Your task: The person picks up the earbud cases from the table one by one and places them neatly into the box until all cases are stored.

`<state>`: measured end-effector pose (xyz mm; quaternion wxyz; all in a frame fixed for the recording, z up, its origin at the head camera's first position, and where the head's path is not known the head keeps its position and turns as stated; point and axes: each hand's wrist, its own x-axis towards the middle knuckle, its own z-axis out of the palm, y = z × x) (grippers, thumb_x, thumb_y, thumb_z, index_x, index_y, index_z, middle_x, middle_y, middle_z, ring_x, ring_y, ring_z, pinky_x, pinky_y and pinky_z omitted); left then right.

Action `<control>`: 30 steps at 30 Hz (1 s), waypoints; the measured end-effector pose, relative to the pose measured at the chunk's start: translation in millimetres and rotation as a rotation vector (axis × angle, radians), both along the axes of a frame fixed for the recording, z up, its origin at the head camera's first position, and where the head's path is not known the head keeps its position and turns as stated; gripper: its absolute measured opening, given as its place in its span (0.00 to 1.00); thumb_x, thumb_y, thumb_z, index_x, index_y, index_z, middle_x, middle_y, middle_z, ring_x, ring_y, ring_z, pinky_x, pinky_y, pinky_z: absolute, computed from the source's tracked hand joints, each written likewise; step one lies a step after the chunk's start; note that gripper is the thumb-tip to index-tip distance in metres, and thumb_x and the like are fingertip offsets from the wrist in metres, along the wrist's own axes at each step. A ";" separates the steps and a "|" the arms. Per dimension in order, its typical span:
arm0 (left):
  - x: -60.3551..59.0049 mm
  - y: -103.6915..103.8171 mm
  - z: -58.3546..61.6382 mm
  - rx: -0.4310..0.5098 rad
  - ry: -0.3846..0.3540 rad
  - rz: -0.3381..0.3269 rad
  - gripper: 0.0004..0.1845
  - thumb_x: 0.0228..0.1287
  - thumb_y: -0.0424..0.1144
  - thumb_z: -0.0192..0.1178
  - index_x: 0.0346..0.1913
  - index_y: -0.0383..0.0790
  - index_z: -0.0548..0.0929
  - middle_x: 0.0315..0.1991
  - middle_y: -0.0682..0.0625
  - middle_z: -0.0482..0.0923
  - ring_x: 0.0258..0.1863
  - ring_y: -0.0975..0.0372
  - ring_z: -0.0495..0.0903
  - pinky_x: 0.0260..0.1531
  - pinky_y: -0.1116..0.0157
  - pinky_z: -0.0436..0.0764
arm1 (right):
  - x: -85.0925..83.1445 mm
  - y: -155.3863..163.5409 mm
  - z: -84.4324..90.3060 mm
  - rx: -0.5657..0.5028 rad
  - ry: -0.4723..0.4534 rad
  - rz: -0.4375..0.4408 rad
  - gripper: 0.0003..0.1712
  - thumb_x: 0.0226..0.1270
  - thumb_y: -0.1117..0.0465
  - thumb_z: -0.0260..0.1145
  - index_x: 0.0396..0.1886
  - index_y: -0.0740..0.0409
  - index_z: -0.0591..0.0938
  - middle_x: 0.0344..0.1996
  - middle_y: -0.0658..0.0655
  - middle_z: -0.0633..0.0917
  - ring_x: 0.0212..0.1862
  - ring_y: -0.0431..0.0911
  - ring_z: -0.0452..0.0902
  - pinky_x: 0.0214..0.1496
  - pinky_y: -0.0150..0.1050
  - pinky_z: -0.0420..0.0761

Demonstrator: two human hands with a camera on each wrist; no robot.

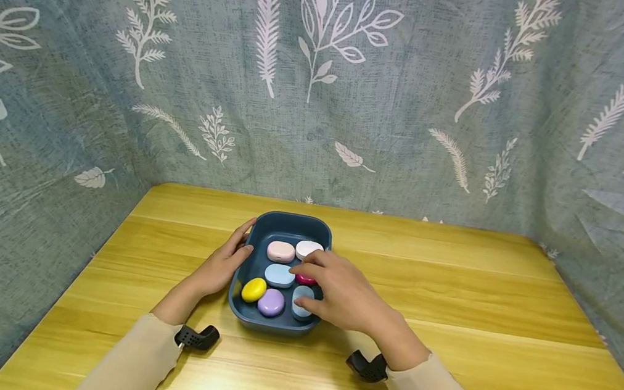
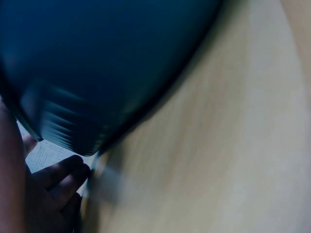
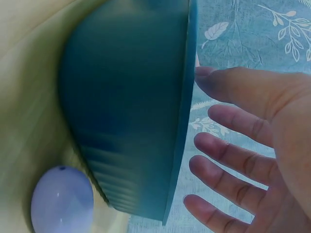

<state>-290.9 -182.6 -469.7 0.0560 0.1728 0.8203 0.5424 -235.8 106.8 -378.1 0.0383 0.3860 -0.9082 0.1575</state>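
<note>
A dark blue tray [image 1: 265,225] sits mid-table [image 1: 447,306], its long axis running away from the person, holding pink [image 1: 281,252], white [image 1: 305,246], light blue [image 1: 279,275], yellow [image 1: 253,289] and lilac [image 1: 271,302] cases. The left hand [image 1: 225,262] rests open against the tray's left wall. The right hand [image 1: 339,293], fingers spread and holding nothing, hovers over the tray, covering a magenta case [image 1: 304,279].

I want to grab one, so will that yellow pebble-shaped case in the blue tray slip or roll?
The yellow case looks glossy and rounded, so it may slip from a pinch. It probably rocks rather than rolls, being flattish. The blue tray wall would stop it.
</note>
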 end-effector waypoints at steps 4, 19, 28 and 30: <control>-0.1 -0.4 -0.4 0.003 -0.004 0.000 0.32 0.86 0.46 0.42 0.85 0.61 0.46 0.80 0.35 0.57 0.78 0.40 0.62 0.75 0.37 0.62 | 0.0 5.5 -0.1 -0.002 -0.013 -0.021 0.26 0.64 0.47 0.77 0.60 0.47 0.86 0.55 0.49 0.83 0.54 0.45 0.80 0.59 0.44 0.82; -0.8 -0.4 0.1 0.002 -0.009 0.003 0.32 0.86 0.45 0.42 0.84 0.63 0.46 0.80 0.36 0.58 0.78 0.41 0.62 0.75 0.37 0.62 | 3.8 27.7 0.6 0.000 0.004 -0.067 0.28 0.63 0.47 0.78 0.62 0.48 0.85 0.56 0.51 0.83 0.54 0.46 0.81 0.57 0.46 0.83; -1.4 -1.2 -1.1 -0.004 -0.008 -0.004 0.32 0.86 0.49 0.42 0.84 0.65 0.46 0.80 0.36 0.58 0.77 0.41 0.63 0.75 0.38 0.64 | 4.6 38.2 -0.4 -0.006 -0.007 -0.086 0.28 0.64 0.48 0.77 0.63 0.47 0.84 0.55 0.49 0.84 0.54 0.44 0.81 0.56 0.46 0.83; -1.5 -1.2 -1.0 -0.003 -0.008 -0.004 0.32 0.86 0.48 0.42 0.84 0.66 0.46 0.80 0.36 0.58 0.77 0.41 0.64 0.74 0.38 0.64 | 4.6 40.1 -0.9 -0.005 -0.016 -0.095 0.27 0.65 0.48 0.77 0.62 0.48 0.84 0.54 0.49 0.84 0.54 0.44 0.82 0.56 0.46 0.83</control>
